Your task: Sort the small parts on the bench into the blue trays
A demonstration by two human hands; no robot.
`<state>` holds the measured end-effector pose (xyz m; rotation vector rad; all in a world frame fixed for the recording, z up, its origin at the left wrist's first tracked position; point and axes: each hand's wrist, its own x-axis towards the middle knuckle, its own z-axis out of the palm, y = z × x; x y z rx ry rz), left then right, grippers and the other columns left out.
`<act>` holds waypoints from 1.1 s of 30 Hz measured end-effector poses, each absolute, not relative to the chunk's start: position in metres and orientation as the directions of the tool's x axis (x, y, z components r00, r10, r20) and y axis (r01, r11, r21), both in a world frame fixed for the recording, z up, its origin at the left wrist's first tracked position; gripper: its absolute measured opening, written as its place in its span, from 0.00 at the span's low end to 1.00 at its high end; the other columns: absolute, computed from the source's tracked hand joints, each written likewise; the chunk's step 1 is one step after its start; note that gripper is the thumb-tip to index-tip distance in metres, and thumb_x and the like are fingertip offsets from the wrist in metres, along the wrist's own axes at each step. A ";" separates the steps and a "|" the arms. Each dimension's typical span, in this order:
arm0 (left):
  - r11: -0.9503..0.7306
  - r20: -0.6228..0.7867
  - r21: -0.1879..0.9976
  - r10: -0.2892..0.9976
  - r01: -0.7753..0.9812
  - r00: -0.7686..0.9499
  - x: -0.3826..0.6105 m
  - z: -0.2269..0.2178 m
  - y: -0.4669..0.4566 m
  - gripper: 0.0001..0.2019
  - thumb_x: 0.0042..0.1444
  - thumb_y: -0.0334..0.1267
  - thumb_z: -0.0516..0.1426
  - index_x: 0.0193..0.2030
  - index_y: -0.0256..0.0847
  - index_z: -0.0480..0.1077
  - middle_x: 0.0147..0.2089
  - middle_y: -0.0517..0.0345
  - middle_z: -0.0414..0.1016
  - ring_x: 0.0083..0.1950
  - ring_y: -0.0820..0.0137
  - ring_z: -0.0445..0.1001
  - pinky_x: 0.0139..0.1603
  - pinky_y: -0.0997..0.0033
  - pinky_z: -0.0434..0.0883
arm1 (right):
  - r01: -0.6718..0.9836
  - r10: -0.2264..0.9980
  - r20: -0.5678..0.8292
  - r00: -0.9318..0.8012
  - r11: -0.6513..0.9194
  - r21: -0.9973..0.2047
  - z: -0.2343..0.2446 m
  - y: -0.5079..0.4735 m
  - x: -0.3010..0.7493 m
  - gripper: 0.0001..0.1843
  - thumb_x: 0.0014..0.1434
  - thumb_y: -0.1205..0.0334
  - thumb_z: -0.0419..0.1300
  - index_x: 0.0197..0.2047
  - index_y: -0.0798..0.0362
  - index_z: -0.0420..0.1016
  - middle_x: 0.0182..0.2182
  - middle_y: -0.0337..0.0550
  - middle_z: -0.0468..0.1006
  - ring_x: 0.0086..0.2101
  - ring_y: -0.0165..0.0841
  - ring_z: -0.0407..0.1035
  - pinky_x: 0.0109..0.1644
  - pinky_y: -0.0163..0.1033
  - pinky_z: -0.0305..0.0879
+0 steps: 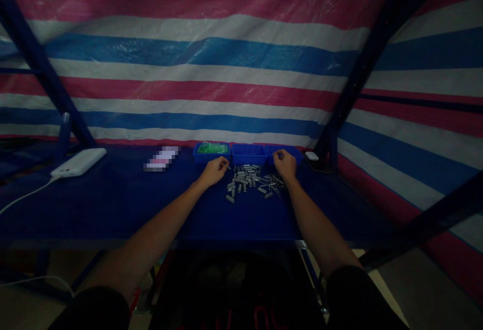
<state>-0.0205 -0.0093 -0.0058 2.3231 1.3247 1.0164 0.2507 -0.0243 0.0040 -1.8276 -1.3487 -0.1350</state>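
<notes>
My left hand is closed in a pinch in front of the green-filled bin, with a small grey piece showing at its fingertips. Over the front edge of the right blue bin, my right hand has its fingers pinched together; whatever is between them is too small to make out. Several small grey cylinders lie loose on the table between the hands. Beside them, under my right wrist, is a heap of thin metal pins.
A blue bin of green pieces and a middle blue bin stand along the back. Left lie a white power bank with a cable and a blurred-out phone-like item. A small white case rests on a dark item, right.
</notes>
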 end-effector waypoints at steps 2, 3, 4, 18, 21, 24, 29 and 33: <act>-0.558 0.446 0.549 0.825 0.622 0.347 -0.020 -0.004 -0.012 0.08 0.53 0.36 0.50 0.37 0.37 0.68 0.30 0.57 0.72 0.29 0.73 0.70 0.31 0.75 0.66 | 0.832 0.736 0.532 0.419 -0.076 -0.549 0.004 -0.023 0.251 0.15 0.54 0.54 0.50 0.36 0.52 0.74 0.26 0.43 0.75 0.29 0.33 0.67 0.32 0.34 0.55; -0.562 0.447 0.548 0.823 0.620 0.352 -0.020 -0.003 -0.013 0.08 0.53 0.36 0.50 0.37 0.37 0.68 0.30 0.57 0.72 0.29 0.72 0.69 0.31 0.75 0.66 | 0.834 0.734 0.533 0.420 -0.080 -0.546 0.004 -0.023 0.251 0.15 0.54 0.54 0.50 0.36 0.51 0.74 0.26 0.43 0.75 0.29 0.33 0.67 0.32 0.34 0.55; -0.564 0.447 0.546 0.821 0.619 0.354 -0.020 -0.003 -0.013 0.08 0.53 0.36 0.50 0.37 0.37 0.68 0.30 0.57 0.72 0.29 0.72 0.69 0.31 0.74 0.66 | 0.836 0.733 0.536 0.418 -0.080 -0.543 0.004 -0.023 0.251 0.14 0.54 0.55 0.50 0.36 0.51 0.74 0.26 0.43 0.75 0.30 0.33 0.67 0.32 0.34 0.55; -0.601 0.489 0.443 0.784 0.666 0.383 -0.024 -0.005 -0.010 0.10 0.48 0.26 0.48 0.34 0.37 0.69 0.32 0.57 0.69 0.31 0.72 0.67 0.35 0.73 0.66 | 0.815 0.737 0.501 0.454 -0.116 -0.568 0.004 -0.025 0.250 0.14 0.53 0.57 0.50 0.36 0.50 0.75 0.27 0.42 0.75 0.30 0.32 0.67 0.32 0.32 0.56; -0.591 0.476 0.454 0.794 0.667 0.379 -0.023 -0.003 -0.012 0.11 0.47 0.26 0.48 0.35 0.37 0.68 0.32 0.57 0.69 0.31 0.72 0.68 0.35 0.72 0.66 | 0.824 0.734 0.520 0.437 -0.095 -0.559 0.006 -0.027 0.249 0.15 0.54 0.56 0.50 0.37 0.49 0.75 0.27 0.42 0.76 0.30 0.32 0.67 0.33 0.33 0.57; -0.563 0.454 0.498 0.817 0.659 0.355 -0.022 -0.001 -0.015 0.12 0.45 0.25 0.49 0.37 0.37 0.66 0.32 0.57 0.70 0.30 0.73 0.68 0.34 0.73 0.66 | 0.823 0.729 0.529 0.435 -0.083 -0.562 0.007 -0.027 0.248 0.15 0.53 0.56 0.50 0.37 0.50 0.75 0.27 0.42 0.76 0.30 0.33 0.68 0.33 0.33 0.58; -0.541 0.412 0.557 0.839 0.630 0.357 -0.020 0.000 -0.016 0.11 0.47 0.26 0.49 0.37 0.36 0.67 0.30 0.58 0.71 0.28 0.74 0.68 0.33 0.74 0.67 | 0.827 0.747 0.522 0.412 -0.066 -0.558 0.004 -0.025 0.249 0.15 0.53 0.57 0.50 0.36 0.52 0.75 0.28 0.43 0.76 0.30 0.33 0.68 0.34 0.33 0.58; -0.549 0.412 0.534 0.833 0.643 0.369 -0.020 -0.002 -0.014 0.12 0.48 0.28 0.49 0.39 0.35 0.69 0.30 0.57 0.72 0.28 0.73 0.69 0.34 0.73 0.67 | 0.838 0.775 0.512 0.371 -0.041 -0.545 0.002 -0.023 0.250 0.16 0.54 0.57 0.49 0.36 0.52 0.75 0.27 0.43 0.76 0.29 0.32 0.67 0.34 0.33 0.58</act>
